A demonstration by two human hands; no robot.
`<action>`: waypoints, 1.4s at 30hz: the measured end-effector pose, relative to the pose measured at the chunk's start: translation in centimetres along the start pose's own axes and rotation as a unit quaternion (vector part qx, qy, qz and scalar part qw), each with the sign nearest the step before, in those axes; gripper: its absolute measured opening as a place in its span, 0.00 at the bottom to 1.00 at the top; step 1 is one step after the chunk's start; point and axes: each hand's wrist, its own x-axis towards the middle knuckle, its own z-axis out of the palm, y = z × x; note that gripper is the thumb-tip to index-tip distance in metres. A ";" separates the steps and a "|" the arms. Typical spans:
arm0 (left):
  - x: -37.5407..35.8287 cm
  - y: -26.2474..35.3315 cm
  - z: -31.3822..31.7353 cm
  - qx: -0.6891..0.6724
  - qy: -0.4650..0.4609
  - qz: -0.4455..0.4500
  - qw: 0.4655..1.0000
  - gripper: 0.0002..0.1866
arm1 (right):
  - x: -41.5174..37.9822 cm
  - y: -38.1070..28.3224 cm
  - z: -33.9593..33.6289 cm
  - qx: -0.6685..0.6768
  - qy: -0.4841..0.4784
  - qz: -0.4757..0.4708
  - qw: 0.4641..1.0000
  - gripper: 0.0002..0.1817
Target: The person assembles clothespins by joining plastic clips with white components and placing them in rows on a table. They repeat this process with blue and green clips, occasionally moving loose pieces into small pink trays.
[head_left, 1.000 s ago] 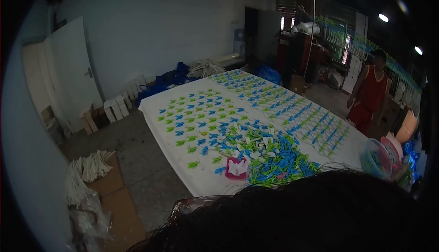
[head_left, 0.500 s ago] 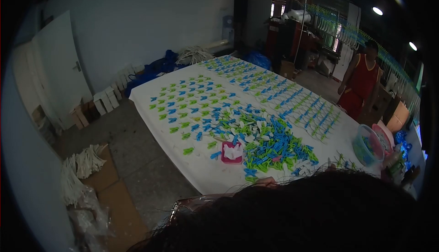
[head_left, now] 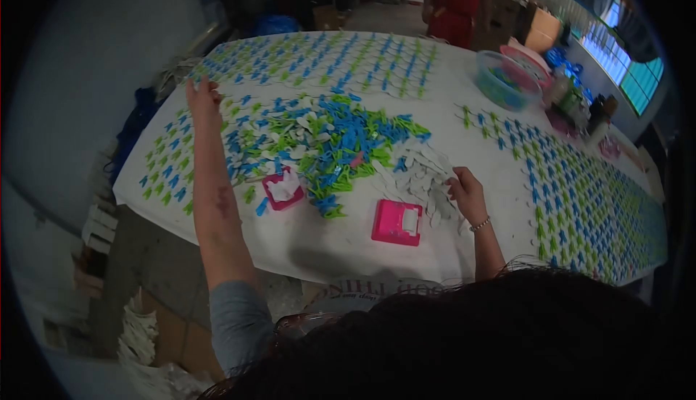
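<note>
My left hand (head_left: 205, 101) reaches far over the table, beside rows of blue and green clothespins (head_left: 170, 155), its fingers stretched and apart. Closed in a pinch, my right hand (head_left: 467, 195) is at the edge of a pile of flat white pieces (head_left: 429, 169). Whatever lies between its fingertips is too small to make out. A heap of loose blue, green and white clothespins (head_left: 348, 135) covers the middle. Near me are a pink block with a white insert (head_left: 397, 222) and a small pink tray holding white material (head_left: 283, 188).
More clothespins on lines (head_left: 391, 59) spread across the far side, and others (head_left: 573, 197) cover the right side. A clear tub (head_left: 507, 81) and a pink basin (head_left: 525, 59) stand at the far right. A person in red (head_left: 457, 5) stands beyond the table.
The view has swung right and down, bringing the right side of the table in. My left arm now extends over the table, and my right hand appears by the white pieces.
</note>
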 end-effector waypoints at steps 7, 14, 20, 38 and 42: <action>-18.7 -7.3 4.0 0.117 -0.415 -0.036 0.901 0.16 | -4.5 -4.0 2.5 0.123 -0.084 0.005 0.989 0.07; -30.4 -12.0 6.3 -0.090 -0.547 -0.153 0.818 0.14 | -6.6 -5.1 5.1 0.142 -0.152 -0.020 0.978 0.07; -29.9 -11.4 6.6 0.076 -0.524 -0.055 0.846 0.07 | -6.4 -3.9 5.1 0.104 -0.149 -0.070 0.981 0.08; -29.8 -12.3 7.7 0.178 -0.521 0.196 0.812 0.06 | -5.8 -0.4 6.1 -0.026 -0.067 -0.198 0.978 0.08; -29.9 -12.3 7.3 0.177 -0.511 0.201 0.817 0.05 | -5.7 -0.1 6.3 -0.028 -0.082 -0.184 0.979 0.09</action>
